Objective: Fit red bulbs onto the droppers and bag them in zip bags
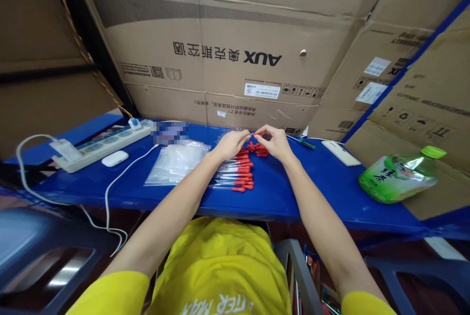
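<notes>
My left hand (232,144) is closed in a pinch around a slim dropper, its tube mostly hidden by the fingers. Facing it, my right hand (276,144) pinches a small red rubber bulb at the dropper's end. Below the hands, a row of clear droppers with red bulbs (243,170) lies side by side on the blue table (273,192), bulbs pointing right. A small heap of loose red bulbs (261,151) sits under my right fingers. Clear plastic bags (172,163) lie flat to the left of the droppers.
Right of my hands lie a green-handled screwdriver (307,144), a flat white object (340,152) and a tipped green tea bottle (398,178). At left are a power strip (110,143), a white case (115,158) and a cable (107,188). Cardboard (220,26) walls the back.
</notes>
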### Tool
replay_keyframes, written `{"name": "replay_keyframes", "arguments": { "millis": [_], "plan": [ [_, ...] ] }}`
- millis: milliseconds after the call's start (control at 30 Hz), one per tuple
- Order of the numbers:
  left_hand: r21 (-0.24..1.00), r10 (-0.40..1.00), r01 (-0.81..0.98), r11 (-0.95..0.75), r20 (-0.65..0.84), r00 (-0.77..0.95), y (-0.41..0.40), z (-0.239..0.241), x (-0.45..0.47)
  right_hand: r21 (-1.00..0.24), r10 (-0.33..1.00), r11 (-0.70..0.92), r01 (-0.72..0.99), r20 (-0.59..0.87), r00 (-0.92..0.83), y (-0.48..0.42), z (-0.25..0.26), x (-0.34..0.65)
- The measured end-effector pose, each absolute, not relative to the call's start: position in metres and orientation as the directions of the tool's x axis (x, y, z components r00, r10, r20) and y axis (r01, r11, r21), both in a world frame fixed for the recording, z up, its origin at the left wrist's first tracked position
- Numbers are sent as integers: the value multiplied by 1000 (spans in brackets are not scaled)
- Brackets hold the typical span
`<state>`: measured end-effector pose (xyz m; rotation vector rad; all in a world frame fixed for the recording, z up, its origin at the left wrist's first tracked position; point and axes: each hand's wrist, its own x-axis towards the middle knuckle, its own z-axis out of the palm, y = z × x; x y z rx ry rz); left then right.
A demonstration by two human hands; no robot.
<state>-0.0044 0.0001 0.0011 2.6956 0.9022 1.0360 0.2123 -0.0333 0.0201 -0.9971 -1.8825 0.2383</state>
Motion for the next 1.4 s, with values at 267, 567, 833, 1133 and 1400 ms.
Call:
{"name": "replay_keyframes", "arguments": {
  "millis": [267, 567, 833, 1133, 1400],
  "plan": [
    [267, 580, 532, -803, 553, 598, 0, 1, -6, -536, 726, 651, 537, 647, -233, -34, 22, 214],
    [222, 580, 560, -798, 536, 613, -2, 4, -7, -523, 733, 645, 557, 631, -254, -33, 23, 217],
    [228, 557, 534, -814, 565, 608, -4, 4, -6, -596, 768, 625, 504, 584, -262, -32, 21, 218],
    [300, 549, 477, -826, 615, 566, -4, 1, -1, -597, 758, 629, 499, 612, -223, -33, 24, 216],
    [314, 530, 452, -835, 678, 509, -6, 3, 2, -772, 834, 551, 318, 528, -164, -29, 25, 224]
  ]
}}
